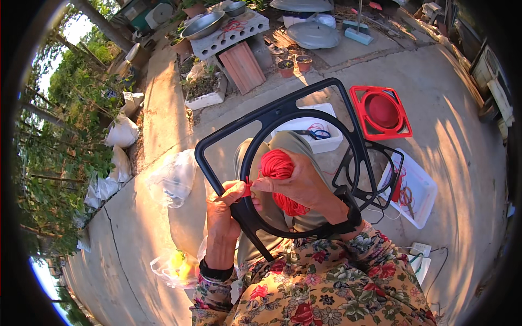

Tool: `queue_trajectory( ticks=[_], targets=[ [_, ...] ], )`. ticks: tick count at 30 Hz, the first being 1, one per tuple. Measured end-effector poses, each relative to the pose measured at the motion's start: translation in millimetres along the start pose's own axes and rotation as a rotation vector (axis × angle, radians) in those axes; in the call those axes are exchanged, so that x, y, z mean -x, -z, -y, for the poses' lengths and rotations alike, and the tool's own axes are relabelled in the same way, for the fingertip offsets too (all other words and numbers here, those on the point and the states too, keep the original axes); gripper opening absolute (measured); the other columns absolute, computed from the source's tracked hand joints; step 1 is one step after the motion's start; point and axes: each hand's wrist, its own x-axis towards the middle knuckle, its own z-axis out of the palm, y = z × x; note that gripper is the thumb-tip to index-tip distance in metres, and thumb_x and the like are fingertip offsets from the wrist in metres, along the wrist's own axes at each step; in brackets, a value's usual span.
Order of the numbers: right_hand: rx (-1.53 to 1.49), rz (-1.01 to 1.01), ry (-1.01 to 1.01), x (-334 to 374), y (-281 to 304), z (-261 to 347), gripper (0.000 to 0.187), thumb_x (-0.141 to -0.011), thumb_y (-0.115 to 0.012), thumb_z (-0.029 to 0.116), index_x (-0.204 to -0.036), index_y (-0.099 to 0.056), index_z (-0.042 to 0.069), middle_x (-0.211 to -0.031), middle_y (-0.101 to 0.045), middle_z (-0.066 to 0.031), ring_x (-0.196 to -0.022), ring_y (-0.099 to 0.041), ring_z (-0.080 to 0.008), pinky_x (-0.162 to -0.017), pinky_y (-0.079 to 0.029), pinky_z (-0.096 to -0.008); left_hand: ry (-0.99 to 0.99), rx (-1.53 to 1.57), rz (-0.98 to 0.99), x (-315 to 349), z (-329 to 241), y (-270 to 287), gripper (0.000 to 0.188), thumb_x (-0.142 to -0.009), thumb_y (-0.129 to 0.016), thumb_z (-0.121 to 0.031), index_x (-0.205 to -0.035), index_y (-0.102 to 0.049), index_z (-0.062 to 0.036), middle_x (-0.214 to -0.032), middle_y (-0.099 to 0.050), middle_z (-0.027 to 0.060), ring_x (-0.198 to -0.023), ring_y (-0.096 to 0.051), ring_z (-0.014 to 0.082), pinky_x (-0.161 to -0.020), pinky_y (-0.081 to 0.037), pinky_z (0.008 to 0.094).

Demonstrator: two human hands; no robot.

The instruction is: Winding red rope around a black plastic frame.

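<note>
A black square frame (pixel 278 113) with a large round ring inside it lies tilted over my lap. At the ring's left side, red cord (pixel 247 190) is wound around the black bar. My left hand (pixel 222 209) pinches the bar and cord there between thumb and fingers. Inside the ring's outline, my right hand (pixel 312 182) is closed around a thick skein of red cord (pixel 277 164), whose lower part shows below the palm. The right thumb and fingertips reach toward the wound cord; some of those fingers are hidden.
To the right are a red square frame (pixel 403 122), more black frames (pixel 399 187) and a white tray (pixel 424 201) with scissors. Another white tray (pixel 326 144) holds blue-handled scissors. Plastic bags (pixel 173 178) sit at left. Flowerpots (pixel 303 63) and a concrete block (pixel 239 38) stand farther back.
</note>
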Motion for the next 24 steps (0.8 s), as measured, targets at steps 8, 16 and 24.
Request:
queue_trajectory(
  ticks=[8, 16, 24],
  targets=[
    [0.593, -0.037, 0.676, -15.7, -12.1, -1.2, 0.055, -0.053, -0.085, 0.011, -0.104, -0.063, 0.005, -0.097, -0.063, -0.0083, -0.093, -0.062, -0.0295, -0.081, -0.052, -0.0392, 0.012, 0.008, 0.045, -0.2, -0.8, -1.6, 0.015, -0.088, -0.070, -0.012, -0.090, -0.064, 0.0012, -0.077, -0.067, 0.0138, -0.064, -0.068, 0.0251, -0.060, -0.059, 0.0383],
    [0.700, 0.062, 0.897, -24.3, -4.5, -7.1, 0.053, -0.052, -0.087, 0.014, -0.099, -0.063, 0.006, -0.094, -0.062, -0.0077, -0.089, -0.062, -0.0278, -0.075, -0.051, -0.0378, 0.064, 0.014, 0.043, -1.1, -2.7, 0.8, 0.015, -0.088, -0.071, -0.012, -0.093, -0.064, 0.0002, -0.079, -0.068, 0.0133, -0.066, -0.069, 0.0243, -0.060, -0.060, 0.0384],
    [0.434, 0.098, 0.686, -15.8, -0.2, 0.2, 0.033, -0.071, -0.078, -0.001, -0.101, -0.065, 0.005, -0.094, -0.066, -0.0089, -0.086, -0.067, -0.0216, -0.077, -0.052, -0.0309, 0.073, 0.053, 0.116, 1.5, -3.0, -0.3, 0.025, -0.083, -0.078, -0.019, -0.094, -0.068, 0.0002, -0.078, -0.067, 0.0091, -0.066, -0.068, 0.0209, -0.060, -0.059, 0.0345]
  ],
)
